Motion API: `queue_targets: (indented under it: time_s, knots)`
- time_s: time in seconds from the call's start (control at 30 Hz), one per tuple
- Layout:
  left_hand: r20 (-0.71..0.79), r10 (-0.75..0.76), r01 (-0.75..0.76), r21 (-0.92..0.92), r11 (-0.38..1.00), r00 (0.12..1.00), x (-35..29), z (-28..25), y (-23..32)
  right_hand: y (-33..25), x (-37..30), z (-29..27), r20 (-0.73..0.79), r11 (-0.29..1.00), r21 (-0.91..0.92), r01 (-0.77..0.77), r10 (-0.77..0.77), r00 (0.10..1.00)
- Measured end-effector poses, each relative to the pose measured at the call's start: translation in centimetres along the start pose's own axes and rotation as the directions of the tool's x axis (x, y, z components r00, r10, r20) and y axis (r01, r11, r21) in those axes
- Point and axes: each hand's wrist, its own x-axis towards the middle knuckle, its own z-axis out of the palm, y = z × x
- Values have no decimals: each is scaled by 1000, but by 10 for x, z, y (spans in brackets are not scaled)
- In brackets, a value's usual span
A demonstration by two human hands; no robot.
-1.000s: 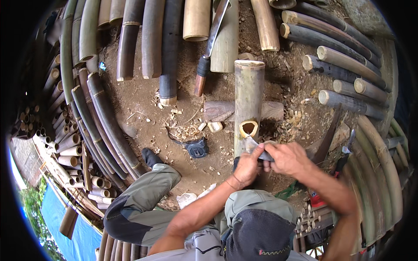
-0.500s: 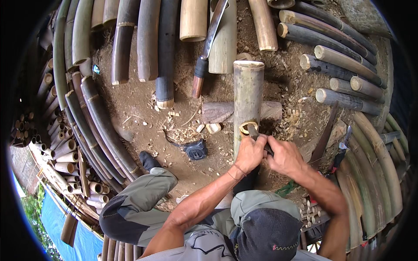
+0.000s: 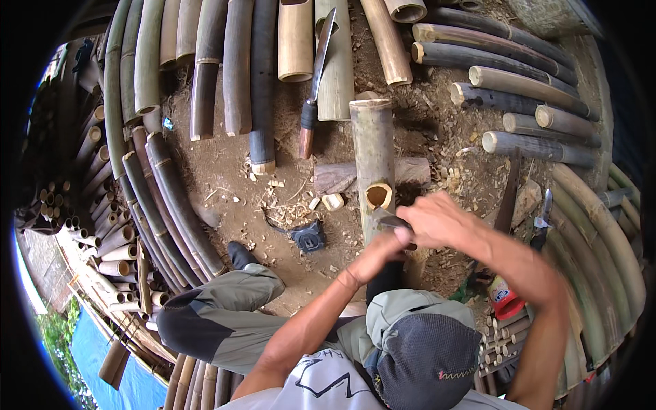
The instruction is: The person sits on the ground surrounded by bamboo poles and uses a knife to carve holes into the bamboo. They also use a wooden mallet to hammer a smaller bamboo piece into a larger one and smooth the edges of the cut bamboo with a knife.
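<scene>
A bamboo tube [image 3: 373, 147] lies in front of me, its far part across a short wooden log [image 3: 335, 178]. An opening [image 3: 377, 197] with a pale cut rim is in its upper side. Just nearer than the opening, a knife blade [image 3: 387, 219] points toward the tube. My right hand [image 3: 441, 220] is closed round the knife's handle, knuckles up and wrist bent. Against the handle from the left, my left hand [image 3: 383, 256] is closed too, its thumb on the knife; its other fingers are partly hidden and slightly blurred.
A large machete [image 3: 318, 82] leans on bamboo ahead. Left of the tube lies a black tape measure [image 3: 308, 236] among wood chips. Cut bamboo poles [image 3: 249, 82] surround me, with more poles [image 3: 519, 75] at right. Another knife [image 3: 544, 212] stands at the right near a red container [image 3: 506, 301].
The hands and knife have drawn back from the opening, which now shows fully. My right hand has turned over with its elbow swung outward. The whole view has shifted slightly.
</scene>
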Motion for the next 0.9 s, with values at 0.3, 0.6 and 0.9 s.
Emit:
queue_targets:
  time_s: [0.3,0.6,0.9]
  knots:
    - [-358,225,73,658,750,906,-75,-23,-35,-77,26,89,189,140,952,-272,431,882]
    - [-208,224,260,937,-235,952,-73,-25,157,-80,60,53,25,-798,547,255,320,947]
    - [-60,-250,-146,672,-726,966,-17,60,216,-75,47,71,80,-965,-26,260,257,963]
